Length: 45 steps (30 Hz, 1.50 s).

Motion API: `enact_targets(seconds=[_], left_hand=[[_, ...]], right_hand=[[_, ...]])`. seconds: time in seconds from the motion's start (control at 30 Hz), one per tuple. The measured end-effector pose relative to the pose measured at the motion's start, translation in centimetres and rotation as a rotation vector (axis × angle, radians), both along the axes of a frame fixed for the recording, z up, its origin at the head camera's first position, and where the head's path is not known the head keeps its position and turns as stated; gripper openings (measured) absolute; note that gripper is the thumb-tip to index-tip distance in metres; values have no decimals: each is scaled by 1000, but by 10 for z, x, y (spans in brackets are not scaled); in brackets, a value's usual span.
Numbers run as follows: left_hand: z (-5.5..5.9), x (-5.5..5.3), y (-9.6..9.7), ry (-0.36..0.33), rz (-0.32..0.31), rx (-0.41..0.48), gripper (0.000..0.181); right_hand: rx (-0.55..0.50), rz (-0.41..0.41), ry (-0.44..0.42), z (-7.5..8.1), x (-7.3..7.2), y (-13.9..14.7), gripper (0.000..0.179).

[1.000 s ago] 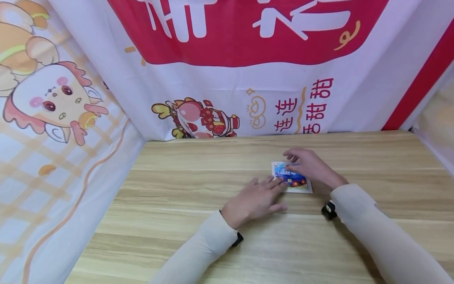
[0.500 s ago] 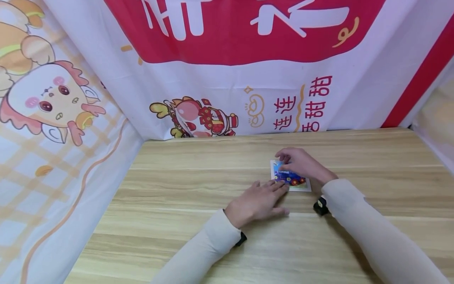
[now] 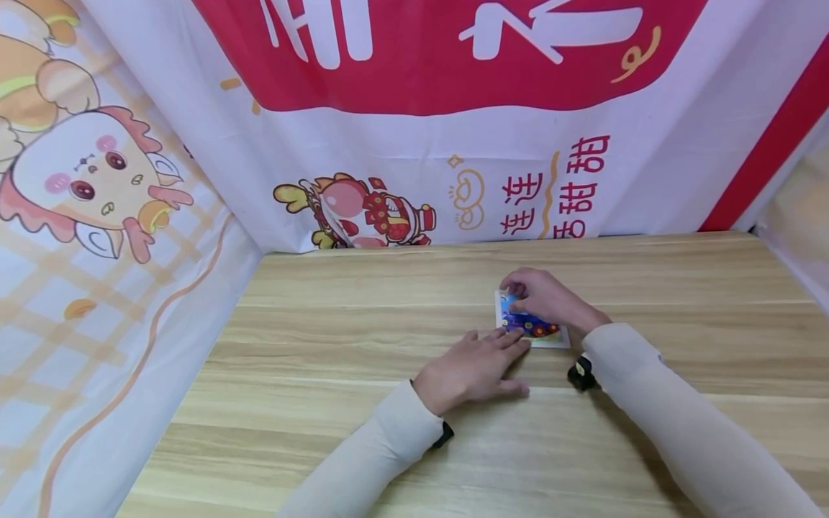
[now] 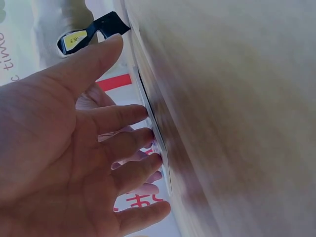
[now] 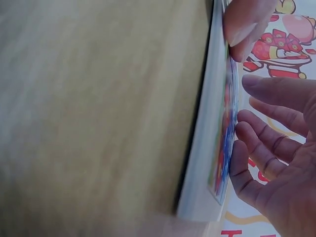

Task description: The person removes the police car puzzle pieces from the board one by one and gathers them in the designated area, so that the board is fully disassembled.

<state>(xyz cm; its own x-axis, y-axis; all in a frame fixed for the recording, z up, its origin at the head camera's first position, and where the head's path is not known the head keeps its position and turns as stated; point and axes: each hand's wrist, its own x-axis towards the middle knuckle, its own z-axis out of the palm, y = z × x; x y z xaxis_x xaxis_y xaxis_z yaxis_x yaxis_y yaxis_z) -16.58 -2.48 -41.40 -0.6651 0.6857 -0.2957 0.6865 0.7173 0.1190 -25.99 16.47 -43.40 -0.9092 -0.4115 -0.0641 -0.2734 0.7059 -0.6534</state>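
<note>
A small flat picture board [image 3: 550, 342] with a white border and a blue cartoon vehicle on red wheels lies on the table. My left hand [image 3: 469, 370] rests its straight, spread fingertips at the board's near left part. Over the far side, my right hand [image 3: 547, 298] covers part of the picture. In the right wrist view that right hand [image 5: 286, 158] has loosely bent fingers at the picture's face, with nothing visible between thumb and fingers. The board [image 5: 200, 173] shows a thick pale edge there. From the left wrist, the left hand's [image 4: 74, 143] fingertips meet the board's edge.
The wood-grain table [image 3: 311, 403] extends around both arms. Behind it hangs a white and red printed cloth [image 3: 414, 144]; another printed cloth [image 3: 129, 288] lines the left side. A black strap [image 3: 581, 374] is at the right wrist.
My right hand has shifted slightly left and lower over the picture, hiding more of it. The left hand has barely moved, staying at the board's near left part.
</note>
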Motion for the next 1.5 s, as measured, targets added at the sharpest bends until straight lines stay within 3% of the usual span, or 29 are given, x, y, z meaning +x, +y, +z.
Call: enact_targets(seconds=[0.5,1.07,1.5], left_hand=[[1,0,2,-30,11,-3,79],[3,2,4,-45,18,-20,84],[5,5,4,-53,16,-31,86]], right_hand=[[32,22,37,-4,-1,-1,32],[56,-5,-25,-3,-3,-3,31],[7,-23,-49,-5,-4,-3,25]])
